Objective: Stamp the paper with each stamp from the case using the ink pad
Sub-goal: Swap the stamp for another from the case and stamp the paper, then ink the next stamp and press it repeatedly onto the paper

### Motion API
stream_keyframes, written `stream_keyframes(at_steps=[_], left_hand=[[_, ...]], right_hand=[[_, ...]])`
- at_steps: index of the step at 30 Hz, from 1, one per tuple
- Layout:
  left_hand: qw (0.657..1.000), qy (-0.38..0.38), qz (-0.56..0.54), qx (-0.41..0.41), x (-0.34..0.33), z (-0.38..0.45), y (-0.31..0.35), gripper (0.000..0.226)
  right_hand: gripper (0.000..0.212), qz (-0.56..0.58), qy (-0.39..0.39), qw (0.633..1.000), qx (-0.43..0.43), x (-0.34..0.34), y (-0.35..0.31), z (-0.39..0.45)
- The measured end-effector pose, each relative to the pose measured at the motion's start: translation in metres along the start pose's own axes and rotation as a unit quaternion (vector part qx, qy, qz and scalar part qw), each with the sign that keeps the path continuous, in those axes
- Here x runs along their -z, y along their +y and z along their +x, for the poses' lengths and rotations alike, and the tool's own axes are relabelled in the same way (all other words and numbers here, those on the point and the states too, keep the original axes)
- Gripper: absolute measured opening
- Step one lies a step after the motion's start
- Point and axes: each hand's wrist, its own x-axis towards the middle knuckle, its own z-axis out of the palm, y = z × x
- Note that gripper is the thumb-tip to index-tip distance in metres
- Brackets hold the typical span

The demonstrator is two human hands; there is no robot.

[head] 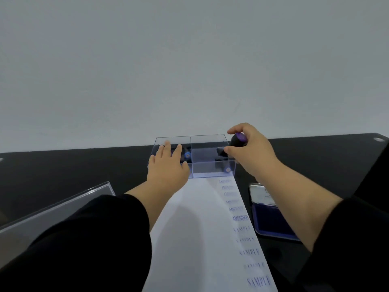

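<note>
At the far left of the dark counter [84, 167] we see a clear acrylic lid [56, 209] lying flat, its near part hidden behind our black left sleeve [88, 239]. Moving right, our left hand [168, 163] reaches forward to the left compartment of the clear case [210, 137], fingers stretched out fairly straight and resting on or over the near wall; it holds nothing we can make out. Just past those fingers a stamp with a blue cap [187, 155] lies in that left compartment, with other dark shapes beside it too dim to name. The case stands at the far end of the long white paper [200, 228], touching or just overlapping its top edge. In the right compartment another blue-capped stamp [227, 170] sits low at the near right corner. Down the right margin of the paper run blue prints, "AMENDED" repeated higher up and "SAMPLE" repeated nearer to us, some faint. Over the case's right end our right hand [250, 152] grips a black stamp with a purple cap [236, 142], fingers and thumb curled round it, held above the right compartment. Right of the paper lies the open ink pad [271, 220], its blue pad nearest us and its shiny lid [261, 192] folded back behind it, partly covered by our right forearm.
</note>
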Motion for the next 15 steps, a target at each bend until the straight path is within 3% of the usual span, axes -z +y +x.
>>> stream_keyframes(at_steps=[9,15], left_hand=[[0.995,-0.066,0.063,-0.035,-0.01,0.05,-0.03,0.059],[0.993,-0.093,0.059,-0.04,-0.025,0.055,-0.04,0.062]], right_hand=[[0.02,-0.088,-0.123,0.988,-0.04,-0.034,0.016,0.062],[0.033,-0.195,-0.191,0.962,-0.01,-0.046,0.028,0.076]])
